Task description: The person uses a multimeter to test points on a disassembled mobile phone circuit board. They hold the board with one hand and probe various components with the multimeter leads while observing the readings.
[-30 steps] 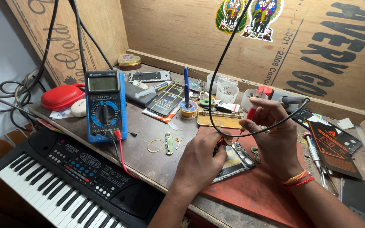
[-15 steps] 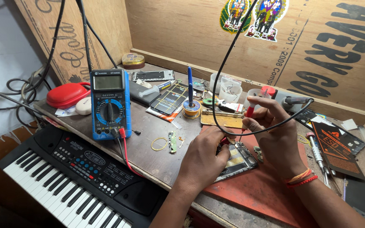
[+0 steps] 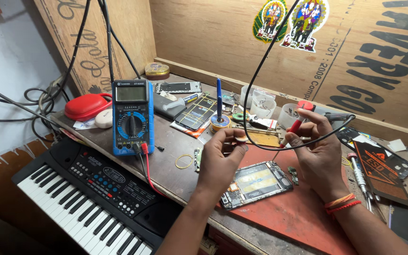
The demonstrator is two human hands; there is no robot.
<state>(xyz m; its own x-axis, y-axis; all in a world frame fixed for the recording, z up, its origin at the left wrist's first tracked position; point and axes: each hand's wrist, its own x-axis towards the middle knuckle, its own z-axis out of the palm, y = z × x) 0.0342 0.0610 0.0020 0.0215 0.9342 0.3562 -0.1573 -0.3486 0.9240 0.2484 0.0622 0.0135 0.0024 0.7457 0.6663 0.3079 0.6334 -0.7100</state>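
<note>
Probing was the step in hand: left hand [image 3: 223,158] pinched a small disc [image 3: 240,139] above the opened phone [image 3: 256,183], right hand [image 3: 315,151] at 3 o'clock gripped the red probe [image 3: 294,126], whose tip likely next needed contact.

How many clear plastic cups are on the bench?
2: one clear cup stands by the back wall right of the blue-handled tool; the other cup is behind the red probe in the right hand. Clutter may hide more.

Blue multimeter's grey screen [image 3: 130,93] at left; two colourful leaf-shaped stickers [image 3: 290,20] on back board
</note>
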